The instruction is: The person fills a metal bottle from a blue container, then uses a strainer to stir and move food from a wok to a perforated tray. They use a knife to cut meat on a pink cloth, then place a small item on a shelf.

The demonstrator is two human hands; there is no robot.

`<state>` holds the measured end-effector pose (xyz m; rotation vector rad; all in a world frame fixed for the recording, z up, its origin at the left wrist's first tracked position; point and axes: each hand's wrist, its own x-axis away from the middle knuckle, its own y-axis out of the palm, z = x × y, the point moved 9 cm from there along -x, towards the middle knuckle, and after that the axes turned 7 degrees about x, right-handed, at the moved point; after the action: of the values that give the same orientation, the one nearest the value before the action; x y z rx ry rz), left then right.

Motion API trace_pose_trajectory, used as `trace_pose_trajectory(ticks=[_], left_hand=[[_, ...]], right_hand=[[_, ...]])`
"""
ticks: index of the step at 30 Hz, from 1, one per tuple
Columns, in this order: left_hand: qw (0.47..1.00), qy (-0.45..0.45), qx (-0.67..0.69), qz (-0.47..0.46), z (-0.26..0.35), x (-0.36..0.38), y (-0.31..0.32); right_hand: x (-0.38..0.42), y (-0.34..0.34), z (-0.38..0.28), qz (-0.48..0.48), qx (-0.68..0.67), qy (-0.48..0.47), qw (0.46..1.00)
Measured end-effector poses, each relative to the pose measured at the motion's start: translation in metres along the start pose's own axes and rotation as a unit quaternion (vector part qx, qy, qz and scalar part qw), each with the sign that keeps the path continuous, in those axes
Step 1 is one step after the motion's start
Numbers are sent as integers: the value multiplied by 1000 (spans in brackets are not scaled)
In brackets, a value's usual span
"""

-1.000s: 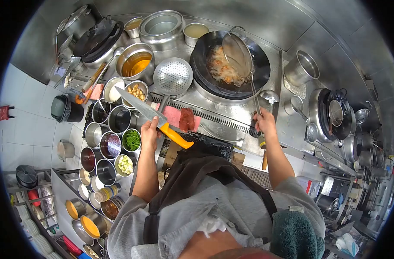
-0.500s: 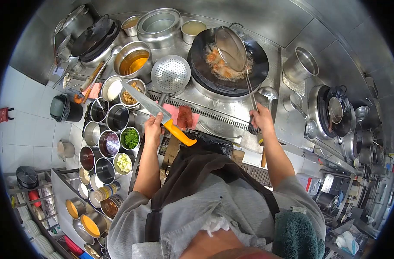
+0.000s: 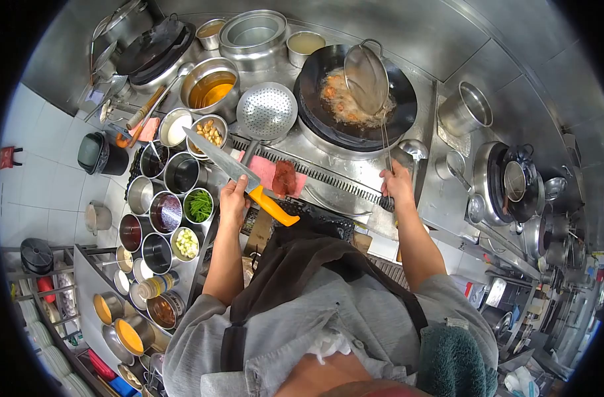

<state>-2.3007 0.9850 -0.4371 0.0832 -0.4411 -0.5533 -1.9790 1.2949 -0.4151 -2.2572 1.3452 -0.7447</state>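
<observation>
My left hand (image 3: 233, 200) is closed around a large knife (image 3: 217, 157) near where its blade meets the yellow handle. The blade points up and left, its tip over the metal bowls, and the handle slants toward my apron. My right hand (image 3: 398, 183) grips the long handle of a wire mesh strainer (image 3: 367, 79). The strainer's basket is tilted over a black wok (image 3: 404, 99), partly covering the orange pieces of food (image 3: 340, 104) bubbling in oil. A dark red folded cloth (image 3: 284, 177) lies on a pink cloth (image 3: 265, 171) between my hands.
A perforated ladle (image 3: 267, 111) rests left of the wok, beside a pot of amber liquid (image 3: 211, 91). Several metal containers hold chopped greens (image 3: 198, 206), pale cubes (image 3: 186, 243) and sauces. A steel ladle (image 3: 414, 147) and a tall pot (image 3: 464, 109) stand at right.
The strainer has shifted slightly right over the wok, and more orange pieces show in the oil. The whole view has moved a little. My left hand keeps its hold on the knife.
</observation>
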Motion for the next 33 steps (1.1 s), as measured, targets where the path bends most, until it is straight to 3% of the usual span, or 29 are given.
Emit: trace_pose_trajectory(ticks=[3,6,10,13,19,21,22,24,33], left_hand=[[1000,2,-4,-10,1,0,1],[1000,3,-16,-20,5,-2,13],[998,-7,-53,-44,3,-9,26],[997,-5,-41,-64,7,-8,34],[997,-13,-55,-58,0,-14,32],[996,-16,-67,-52,3,-14,33],[997,-4,-54,-50,5,-13,34],[998,6,-40,-54,7,-13,32],[999,-2,-24,-35,12,-7,9]], right_hand=[[-15,16,4,-34,6,29,999],[-14,23,-9,-39,-5,-22,999],[5,3,16,-54,89,-7,995],[32,-25,10,-58,58,5,997],[-11,6,1,-85,121,1,989],[-19,31,-5,-106,-85,27,990],[-17,35,-5,-107,-87,27,990],[-7,45,-7,-125,-296,39,946],[37,26,30,-109,-361,100,921]])
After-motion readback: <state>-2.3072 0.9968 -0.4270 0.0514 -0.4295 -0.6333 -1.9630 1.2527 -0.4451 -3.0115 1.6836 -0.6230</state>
